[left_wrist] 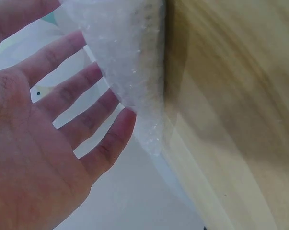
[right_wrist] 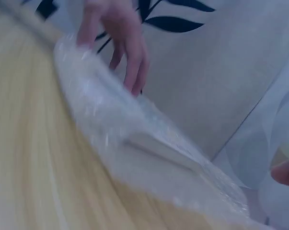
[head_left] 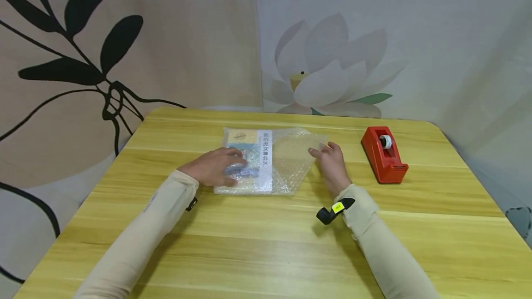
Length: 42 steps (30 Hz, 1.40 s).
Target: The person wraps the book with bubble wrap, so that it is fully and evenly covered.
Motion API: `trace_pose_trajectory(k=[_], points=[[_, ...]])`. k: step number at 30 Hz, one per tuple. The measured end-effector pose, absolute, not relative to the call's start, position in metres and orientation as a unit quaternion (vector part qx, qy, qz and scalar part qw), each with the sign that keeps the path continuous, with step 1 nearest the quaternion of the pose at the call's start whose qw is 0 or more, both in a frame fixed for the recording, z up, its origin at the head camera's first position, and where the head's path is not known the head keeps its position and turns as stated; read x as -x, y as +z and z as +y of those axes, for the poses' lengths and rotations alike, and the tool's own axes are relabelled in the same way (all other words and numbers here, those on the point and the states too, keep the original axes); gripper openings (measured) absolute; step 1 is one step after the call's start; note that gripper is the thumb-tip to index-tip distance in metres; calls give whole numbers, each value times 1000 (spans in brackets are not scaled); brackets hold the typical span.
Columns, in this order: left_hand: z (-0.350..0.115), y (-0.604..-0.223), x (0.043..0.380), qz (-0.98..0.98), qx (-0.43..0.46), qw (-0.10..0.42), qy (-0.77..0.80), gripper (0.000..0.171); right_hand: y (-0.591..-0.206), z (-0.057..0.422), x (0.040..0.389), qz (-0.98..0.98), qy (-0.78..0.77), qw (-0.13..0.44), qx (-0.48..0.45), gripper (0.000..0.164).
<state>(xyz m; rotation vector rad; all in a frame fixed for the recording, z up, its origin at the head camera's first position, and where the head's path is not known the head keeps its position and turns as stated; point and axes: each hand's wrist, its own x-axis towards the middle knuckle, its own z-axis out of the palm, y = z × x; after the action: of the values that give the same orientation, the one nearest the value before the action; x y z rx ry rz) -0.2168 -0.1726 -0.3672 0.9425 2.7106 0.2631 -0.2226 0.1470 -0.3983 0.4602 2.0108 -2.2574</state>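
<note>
Probably light, the book (head_left: 253, 151) lies in bubble wrap (head_left: 293, 158) on the table (head_left: 270, 243), between my hands. I judge the book itself stiff, the wrap soft, crinkly and a bit slippery, with its loose end on my right likely to buckle. The best hold is flat pressure over the book's firm part, with a pinch at the film's free edge; a hard tug might tear it. My left hand (head_left: 216, 166) comes in from the side, palm down, fingers spread and fairly straight, fingertips touching the wrap over the cover. My right hand (head_left: 332, 165) is at the far right corner, thumb and bent fingers by the film's edge; whether they pinch it, I can't tell.
</note>
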Motion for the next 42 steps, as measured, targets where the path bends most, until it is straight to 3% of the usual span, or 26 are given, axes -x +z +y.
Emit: trace_pose_trajectory(k=[6,13,21,27,35,42], points=[[-170,-366,223,933,-324,123,98,53,-402,138,223,564,-806,82,-162,80],[-167,-366,230,926,-336,138,104,38,-406,126,220,556,-813,92,-147,63],[-160,-364,236,919,-322,199,108,37,-412,111,215,554,-818,94,-119,68],[-155,-363,239,920,-323,198,105,35,-415,103,215,561,-816,92,-103,66],[-155,-362,240,920,-325,198,98,36,-412,101,213,601,-793,88,-55,83],[-156,-364,241,920,-326,195,99,36,-406,90,214,688,-723,62,6,68]])
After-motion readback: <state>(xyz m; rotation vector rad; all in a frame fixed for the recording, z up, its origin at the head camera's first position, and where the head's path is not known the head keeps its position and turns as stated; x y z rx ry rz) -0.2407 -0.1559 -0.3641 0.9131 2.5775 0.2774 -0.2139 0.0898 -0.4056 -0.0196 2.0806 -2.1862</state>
